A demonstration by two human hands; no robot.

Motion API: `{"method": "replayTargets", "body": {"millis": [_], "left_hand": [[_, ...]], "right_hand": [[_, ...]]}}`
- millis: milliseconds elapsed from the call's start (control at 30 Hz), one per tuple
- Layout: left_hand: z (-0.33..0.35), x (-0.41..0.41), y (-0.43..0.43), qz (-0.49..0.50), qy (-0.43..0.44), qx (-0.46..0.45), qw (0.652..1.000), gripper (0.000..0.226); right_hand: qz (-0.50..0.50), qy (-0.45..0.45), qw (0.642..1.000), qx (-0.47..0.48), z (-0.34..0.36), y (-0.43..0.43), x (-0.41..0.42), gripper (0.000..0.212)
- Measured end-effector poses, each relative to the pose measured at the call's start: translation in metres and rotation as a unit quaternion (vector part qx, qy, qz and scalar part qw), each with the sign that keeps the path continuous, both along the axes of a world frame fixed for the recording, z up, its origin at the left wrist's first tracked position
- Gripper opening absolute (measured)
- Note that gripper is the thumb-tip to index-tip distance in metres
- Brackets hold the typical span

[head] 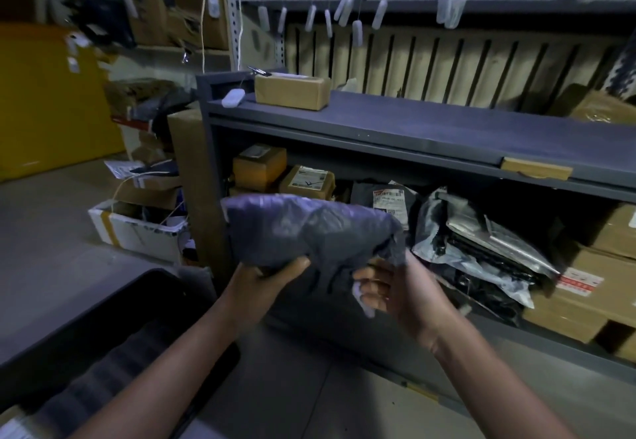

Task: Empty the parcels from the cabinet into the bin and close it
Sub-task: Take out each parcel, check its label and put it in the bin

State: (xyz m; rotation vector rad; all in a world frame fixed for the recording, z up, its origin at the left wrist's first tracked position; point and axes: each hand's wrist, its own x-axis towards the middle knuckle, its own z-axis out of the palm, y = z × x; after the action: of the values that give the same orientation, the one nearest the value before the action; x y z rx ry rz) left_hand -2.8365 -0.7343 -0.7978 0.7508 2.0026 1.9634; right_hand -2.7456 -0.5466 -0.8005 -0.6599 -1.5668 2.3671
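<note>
Head view: at the centre of the frame a crumpled grey plastic mailer parcel (pixel 309 228) is held up in front of the dark grey metal cabinet (pixel 378 125). The left hand (pixel 272 275) grips its lower edge, thumb curled over the plastic. The right hand (pixel 389 290) sits at the parcel's lower right corner, fingers loosely spread; whether it pinches the plastic cannot be told. Brown cardboard boxes (pixel 260 167) and silver plastic bags (pixel 481 242) fill the cabinet's open shelf. The black bin (pixel 86 314) lies at lower left.

left hand (pixel 272 277): bare
right hand (pixel 392 289): bare; pale smudges at fingertips, too blurred to tell
left forearm (pixel 165 370): bare along all that shows
right forearm (pixel 481 370): likewise bare
</note>
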Motion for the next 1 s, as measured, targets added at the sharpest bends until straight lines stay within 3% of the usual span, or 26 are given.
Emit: {"method": "replayTargets", "body": {"millis": [67, 167, 233, 333, 533, 667, 767, 833, 900, 1000], "left_hand": [[-0.015, -0.017, 0.0, 0.051, -0.049, 0.061, 0.996, 0.022], [-0.023, -0.025, 0.0, 0.083, -0.096, 0.082, 0.988, 0.02], [-0.027, -0.021, 0.002, 0.099, -0.122, 0.082, 0.984, 0.013], [-0.032, -0.016, 0.005, 0.104, -0.174, 0.066, 0.977, 0.023], [-0.026, -0.009, 0.016, 0.06, -0.201, 0.075, 0.975, 0.024], [-0.019, 0.004, 0.022, -0.021, -0.218, 0.066, 0.973, 0.04], [-0.015, 0.012, 0.026, -0.104, -0.231, 0.053, 0.966, 0.034], [-0.013, 0.016, 0.025, -0.142, -0.25, 0.042, 0.957, 0.046], [-0.009, 0.017, 0.023, -0.132, -0.245, 0.013, 0.96, 0.048], [-0.002, 0.015, 0.021, -0.049, -0.183, -0.012, 0.982, 0.03]], "right_hand": [[0.006, 0.006, 1.0, -0.002, 0.001, -0.009, 0.003, 0.037], [0.012, -0.014, 0.997, 0.075, -0.008, -0.022, -0.003, 0.015], [0.008, -0.021, 0.989, 0.147, -0.02, -0.028, -0.006, 0.026], [0.014, -0.008, 0.972, 0.235, -0.025, -0.045, -0.005, 0.045], [0.056, 0.028, 0.95, 0.306, -0.03, -0.053, 0.0, 0.059], [0.061, 0.032, 0.951, 0.301, -0.029, -0.049, -0.003, 0.076], [0.036, 0.044, 0.962, 0.267, -0.03, -0.048, -0.005, 0.055], [-0.004, 0.052, 0.964, 0.26, -0.031, -0.045, -0.005, 0.044], [-0.048, 0.055, 0.975, 0.212, -0.034, -0.041, -0.005, 0.03], [-0.088, 0.044, 0.989, 0.114, -0.03, -0.038, -0.001, 0.023]]}}
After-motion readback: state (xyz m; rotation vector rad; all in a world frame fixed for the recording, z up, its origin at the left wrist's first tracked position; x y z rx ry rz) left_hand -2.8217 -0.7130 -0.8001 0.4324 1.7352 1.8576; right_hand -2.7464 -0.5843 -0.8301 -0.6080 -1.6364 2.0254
